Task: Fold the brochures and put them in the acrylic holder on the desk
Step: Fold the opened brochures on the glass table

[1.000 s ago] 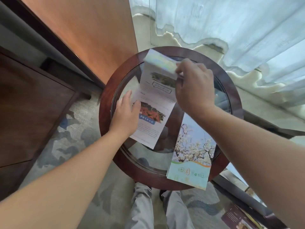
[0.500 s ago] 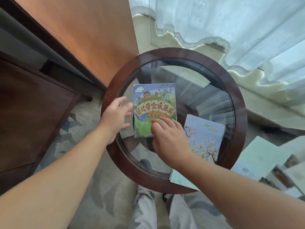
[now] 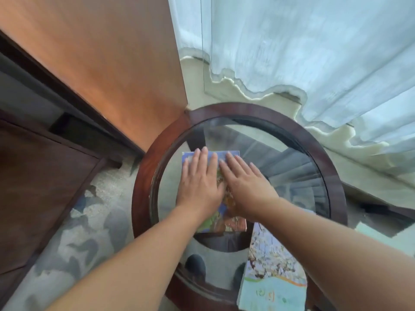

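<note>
- Both palms flat: left hand and right hand press the folded brochure, gripping nothing.
- Light, slick paper, I'd say; lift by an edge.

Round glass table, white curtain

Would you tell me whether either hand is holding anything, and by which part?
Nothing is gripped: the left hand and right hand press flat on the upper face of the colourful folded brochure on the round glass table.
</note>
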